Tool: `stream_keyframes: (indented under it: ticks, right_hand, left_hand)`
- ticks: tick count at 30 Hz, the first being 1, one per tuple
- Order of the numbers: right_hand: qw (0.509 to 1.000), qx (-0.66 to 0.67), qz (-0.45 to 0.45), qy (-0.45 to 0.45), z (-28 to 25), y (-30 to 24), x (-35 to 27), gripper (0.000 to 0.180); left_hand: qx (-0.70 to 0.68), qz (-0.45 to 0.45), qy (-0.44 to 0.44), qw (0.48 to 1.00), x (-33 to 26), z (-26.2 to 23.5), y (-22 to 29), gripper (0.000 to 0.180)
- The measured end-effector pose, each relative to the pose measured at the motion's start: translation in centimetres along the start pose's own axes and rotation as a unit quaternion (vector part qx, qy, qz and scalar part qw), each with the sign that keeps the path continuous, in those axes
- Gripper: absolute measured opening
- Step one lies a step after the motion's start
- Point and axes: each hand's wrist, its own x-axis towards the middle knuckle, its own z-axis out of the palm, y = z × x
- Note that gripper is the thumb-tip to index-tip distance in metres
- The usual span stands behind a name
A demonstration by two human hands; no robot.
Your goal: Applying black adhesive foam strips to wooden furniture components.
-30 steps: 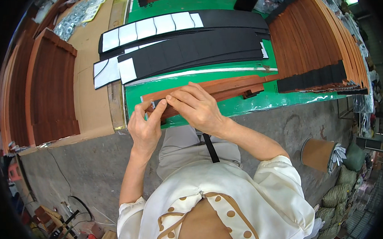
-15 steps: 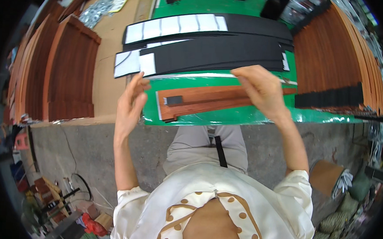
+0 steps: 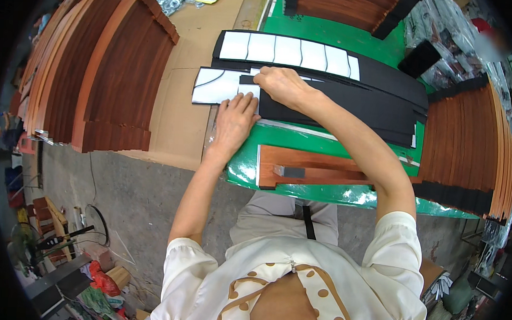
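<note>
While left hand (image 3: 233, 121) lies flat, released, right hand (image 3: 280, 85) pinches black strip (image 3: 351, 104) end; green mat (image 3: 326, 141) edge near.

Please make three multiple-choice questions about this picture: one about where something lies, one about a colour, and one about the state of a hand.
1. Where does the small dark block lie?
A. on the reddish wooden piece at the near edge of the table
B. on the cardboard sheet
C. on the concrete floor

2. What colour is the table cover?
A. blue
B. green
C. yellow

3. How is the left hand?
A. clenched in a fist in the air
B. wrapped around a hammer
C. laid flat, fingers spread, at the white end of a black strip

Answers:
1 A, the block sits on the wooden piece.
2 B, shiny green shows between the strips and the wood.
3 C, the palm is down while the right hand grips the strip's end.
</note>
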Motion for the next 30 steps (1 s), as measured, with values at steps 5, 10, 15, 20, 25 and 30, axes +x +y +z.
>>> stream_keyframes:
  ticks: [5,10,15,20,25,30]
  right_hand:
    - [0.987,-0.147,-0.056,-0.019,3.8,0.9,2.6,0.013]
    - [0.988,-0.142,-0.062,-0.013,4.7,0.4,3.1,0.012]
    - [0.975,0.091,0.200,0.046,1.7,2.2,3.4,0.015]
    - [0.888,0.333,0.314,0.040,-4.2,0.1,0.2,0.022]
    - [0.918,0.293,0.237,0.127,-10.2,-4.7,-6.6,0.016]
    - [0.951,0.033,0.043,0.303,-11.3,-8.1,-13.5,0.012]
  left_hand:
    - [-0.017,-0.014,0.019,1.000,0.0,0.3,0.0,0.041]
    - [-0.024,-0.025,0.031,0.999,-0.5,0.6,-0.4,0.041]
    - [-0.030,-0.013,0.058,0.998,-0.3,0.9,-0.3,0.041]
    - [-0.104,-0.061,0.001,0.993,-0.3,-0.2,-1.3,0.035]
    - [-0.333,-0.155,0.116,0.923,1.6,-6.7,0.5,0.024]
    - [-0.485,-0.126,0.045,0.864,2.0,-12.6,10.0,0.018]
